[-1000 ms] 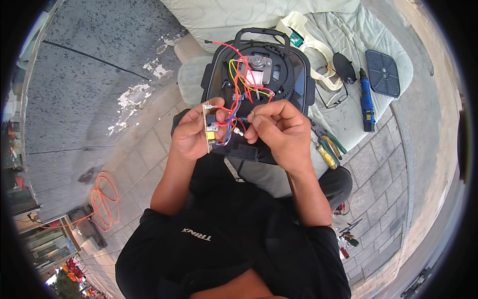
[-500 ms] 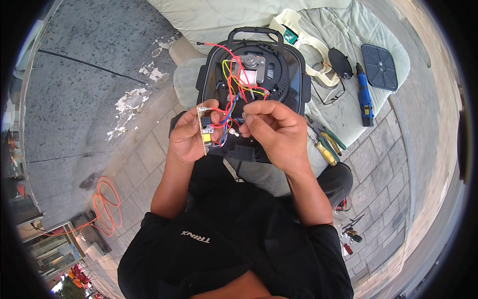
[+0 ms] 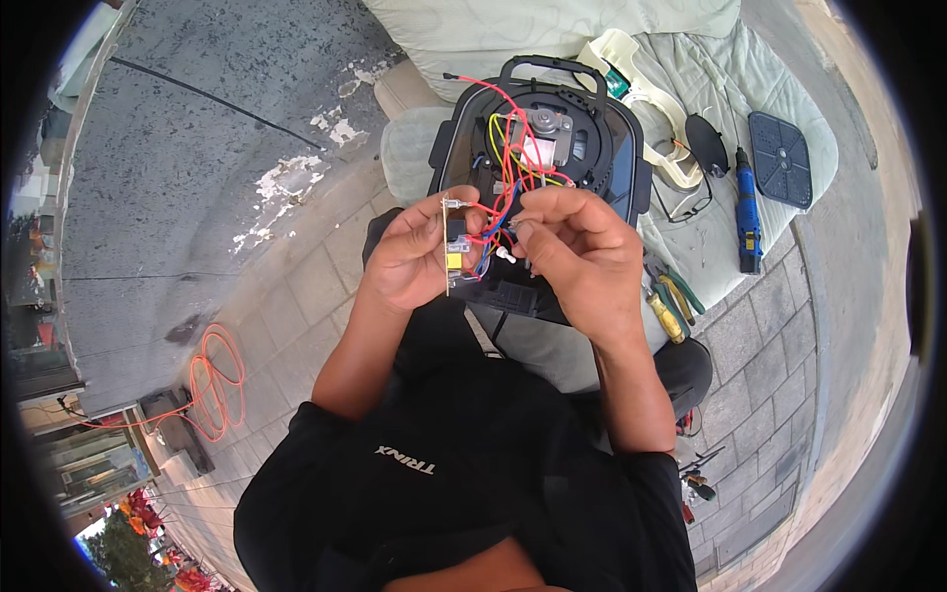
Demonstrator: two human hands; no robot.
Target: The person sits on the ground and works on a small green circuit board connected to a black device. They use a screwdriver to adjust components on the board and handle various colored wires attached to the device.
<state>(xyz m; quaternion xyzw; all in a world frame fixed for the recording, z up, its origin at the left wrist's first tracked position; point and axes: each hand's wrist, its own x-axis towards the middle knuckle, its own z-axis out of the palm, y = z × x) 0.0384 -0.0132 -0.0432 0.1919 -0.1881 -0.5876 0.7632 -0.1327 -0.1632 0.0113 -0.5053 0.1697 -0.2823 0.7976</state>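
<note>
My left hand point(image 3: 400, 261) grips a narrow circuit board point(image 3: 453, 260) held on edge, with a yellow component and several red, blue and other wires attached. Just right of it, my right hand point(image 3: 584, 264) pinches something small by the wires, too hidden to name. A white connector point(image 3: 506, 254) hangs between the hands. Beneath and beyond them sits a black appliance housing point(image 3: 443, 166), opened, with a round black part and a metal unit point(image 3: 549, 122) from which red and yellow wires point(image 3: 498, 127) run.
On the pale quilted pad point(image 3: 793, 67) right lie a cream plastic housing point(image 3: 674, 123), black disc point(image 3: 706, 143), blue screwdriver point(image 3: 749, 221), perforated plate point(image 3: 781, 163), glasses point(image 3: 674, 209), pliers point(image 3: 687, 292) and yellow-handled tool point(image 3: 664, 314). An orange cable point(image 3: 222, 355) coils on pavers point(image 3: 764, 355) at left.
The view has shifted, so the scene sits farther right in the picture. My hands are slightly closer together, the circuit board still in the left one and the right still pinching.
</note>
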